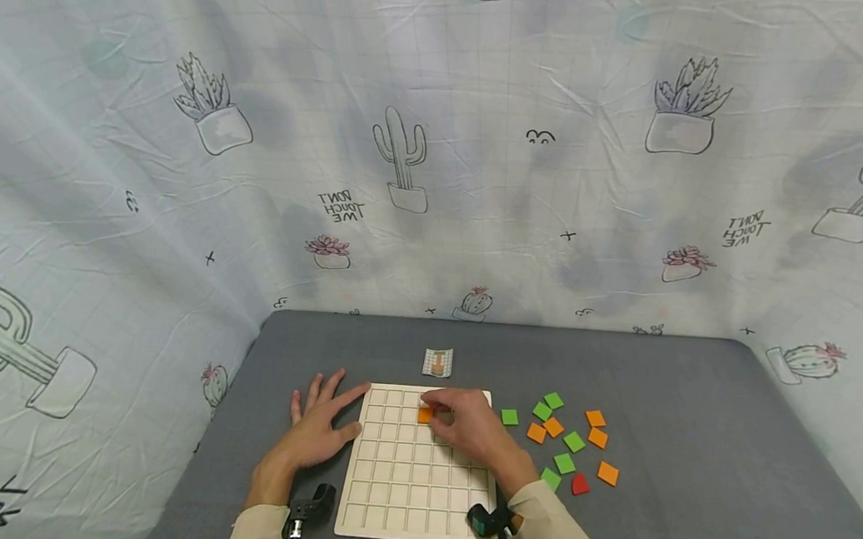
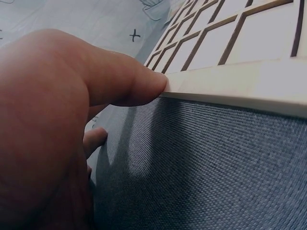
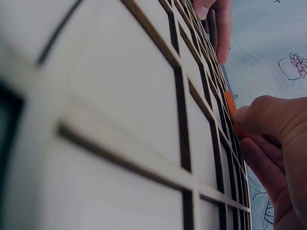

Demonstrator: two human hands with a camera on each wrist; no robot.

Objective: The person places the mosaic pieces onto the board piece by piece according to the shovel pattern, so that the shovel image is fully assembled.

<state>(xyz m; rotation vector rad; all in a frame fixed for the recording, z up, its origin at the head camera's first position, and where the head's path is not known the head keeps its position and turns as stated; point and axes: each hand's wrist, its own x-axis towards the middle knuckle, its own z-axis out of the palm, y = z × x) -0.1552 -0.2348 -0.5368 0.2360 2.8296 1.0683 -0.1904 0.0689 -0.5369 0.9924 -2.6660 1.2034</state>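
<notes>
A pale wooden grid board (image 1: 390, 472) lies on the grey table. My right hand (image 1: 475, 424) reaches over its upper part and holds an orange square tile (image 1: 424, 416) between thumb and fingers, low against the grid. In the right wrist view, the orange tile (image 3: 230, 102) shows beside the thumb, partly covered by the hand. My left hand (image 1: 319, 434) spreads its fingers on the table left of the board. Its thumb (image 2: 144, 86) touches the board's edge in the left wrist view, and the index fingertip reaches the top left corner.
Several loose green tiles (image 1: 564, 463) and orange tiles (image 1: 608, 474) are scattered right of the board, with one red piece (image 1: 580, 484) among them. A small card (image 1: 437, 363) printed with a grid pattern lies beyond the board. A printed cloth (image 1: 483, 181) hangs behind the table.
</notes>
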